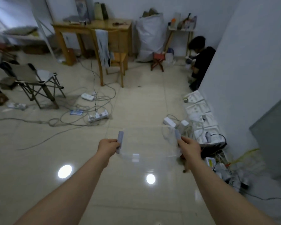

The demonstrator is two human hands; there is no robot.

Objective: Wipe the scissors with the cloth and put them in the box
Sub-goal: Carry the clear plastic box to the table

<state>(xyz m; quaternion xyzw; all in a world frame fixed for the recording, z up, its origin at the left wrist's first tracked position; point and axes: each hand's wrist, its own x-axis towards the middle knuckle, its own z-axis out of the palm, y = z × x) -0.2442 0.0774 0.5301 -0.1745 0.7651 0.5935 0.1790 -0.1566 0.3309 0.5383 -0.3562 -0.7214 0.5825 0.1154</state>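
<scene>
A pale tiled floor (136, 103) fills most of the frame, with two round lamp reflections low in the middle. A white wall (250, 62) runs down the right side. At the upper centre stands a wooden bench (94, 25) with small clutter on top. To its right a tall white sack (150, 36) leans against the back wall. A wooden chair (116, 60) in front of the bench has grey-white fabric (103, 46) draped over its back. A folding camp chair (31, 77) sits at the left, and a person in dark clothing (201, 62) crouches at the wall's edge on the upper right. The clear plastic box (144, 143) is at the lower centre, held up above the floor between two outstretched bare arms. What lies inside it cannot be made out. The left hand (108, 147) has its fingers (115, 141) curled round the left grey handle (120, 140). The right hand (189, 148) grips the right grey handle (177, 135) with curled fingers (182, 139). A white power strip (98, 116) lies among tangled cables at mid-left.
</scene>
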